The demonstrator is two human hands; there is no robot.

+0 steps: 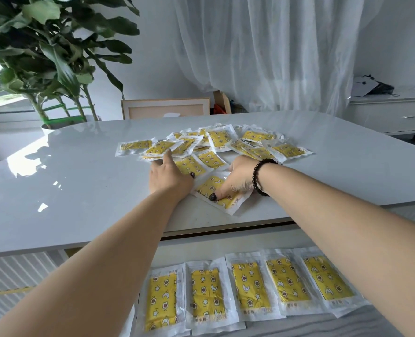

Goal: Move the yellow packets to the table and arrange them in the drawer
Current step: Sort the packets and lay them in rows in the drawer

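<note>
A loose heap of yellow packets in clear wrappers lies on the white table. My left hand rests flat on packets at the heap's near left, fingers stretched out. My right hand presses the nearest packet with its thumb on top, its other fingers tucked at the far edge. Below the table's front edge, several yellow packets lie side by side in a row in the open drawer.
A large potted plant stands at the table's far left. A framed board leans behind the table. White curtains hang at the back. A white sideboard with a dark item stands at the right.
</note>
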